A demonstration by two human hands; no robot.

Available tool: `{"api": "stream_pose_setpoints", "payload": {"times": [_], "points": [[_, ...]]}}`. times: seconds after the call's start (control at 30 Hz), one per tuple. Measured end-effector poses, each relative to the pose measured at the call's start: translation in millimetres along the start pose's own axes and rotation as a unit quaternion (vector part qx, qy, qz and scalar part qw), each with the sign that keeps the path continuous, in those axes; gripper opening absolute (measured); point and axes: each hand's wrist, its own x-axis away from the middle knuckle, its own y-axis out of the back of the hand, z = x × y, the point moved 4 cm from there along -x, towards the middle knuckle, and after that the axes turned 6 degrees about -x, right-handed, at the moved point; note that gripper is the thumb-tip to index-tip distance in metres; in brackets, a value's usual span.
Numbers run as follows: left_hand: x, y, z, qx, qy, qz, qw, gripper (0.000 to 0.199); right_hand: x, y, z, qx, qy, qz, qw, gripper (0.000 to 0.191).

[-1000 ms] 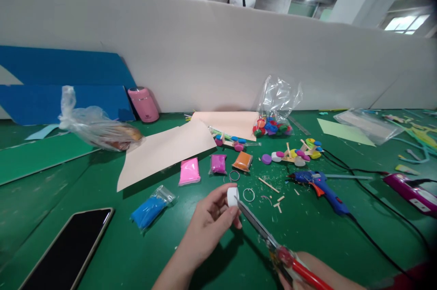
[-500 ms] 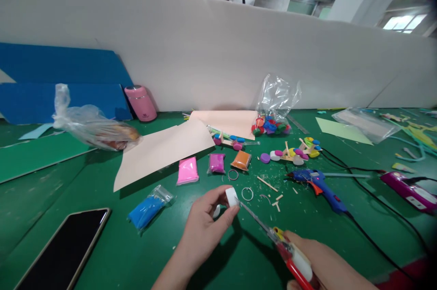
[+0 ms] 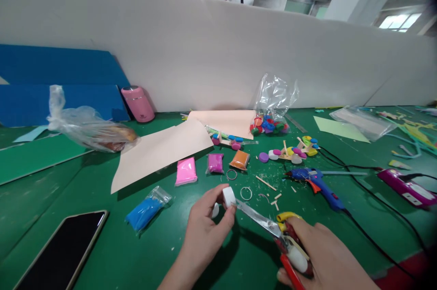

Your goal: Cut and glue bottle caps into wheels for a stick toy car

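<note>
Rolled over in the right hand (image 3: 324, 253) since half a second ago, the scissors (image 3: 262, 221) present the broad face of a blade instead of its narrow edge, and their yellow loop shows more fully. Behind everything stands a pale partition (image 3: 205, 53), at the far side of the green surface (image 3: 136, 258). Blue boards (image 3: 61, 101) lean there at the left, and a beige sheet (image 3: 160, 153) lies nearer the middle. Closer in, the left hand pinches a small white piece (image 3: 229, 196) between thumb and fingers, just above the surface, while the right hand is wrapped around the scissors' handles. Their tip is at the piece's right edge, by the left thumb — whether it touches, I cannot tell. A dark phone (image 3: 64, 251) lies well to the left of the hands; a blue glue gun (image 3: 326, 190) rests on its side to the right, beyond the scissors. Smaller again are the packets: blue (image 3: 146, 210) near the left hand, then pink, magenta and orange in a loose row beyond it. Smallest come a white ring (image 3: 241, 194), just beside the piece, and a thin wooden stick (image 3: 266, 183) — with little scraps scattered around.
</note>
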Motion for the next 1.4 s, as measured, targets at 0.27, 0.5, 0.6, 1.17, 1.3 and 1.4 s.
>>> {"api": "stream_pose_setpoints", "payload": {"times": [0.27, 0.5, 0.6, 1.17, 1.3, 1.4], "points": [[2, 0.6, 4, 0.007, 0.045, -0.076, 0.996, 0.025, 2, 1, 3, 0.016, 0.009, -0.023, 1.0, 0.027], [1, 1.0, 7, 0.027, 0.062, -0.113, 0.991, 0.026, 2, 1, 5, 0.024, 0.015, -0.016, 0.999, 0.027], [1, 0.6, 9, 0.039, 0.072, -0.118, 0.99, 0.026, 3, -1, 4, 0.022, 0.001, -0.012, 1.0, 0.027], [5, 3.9, 6, 0.006, 0.076, -0.169, 0.983, 0.023, -1, -10, 10, -0.003, 0.012, -0.006, 1.0, 0.027], [5, 5.6, 4, -0.035, 0.075, -0.175, 0.981, 0.024, -3, -8, 11, 0.008, 0.014, -0.008, 1.0, 0.025], [4, 5.3, 2, -0.059, 0.078, -0.165, 0.981, 0.023, -5, -6, 11, 0.018, 0.018, -0.017, 1.0, 0.024]]}}
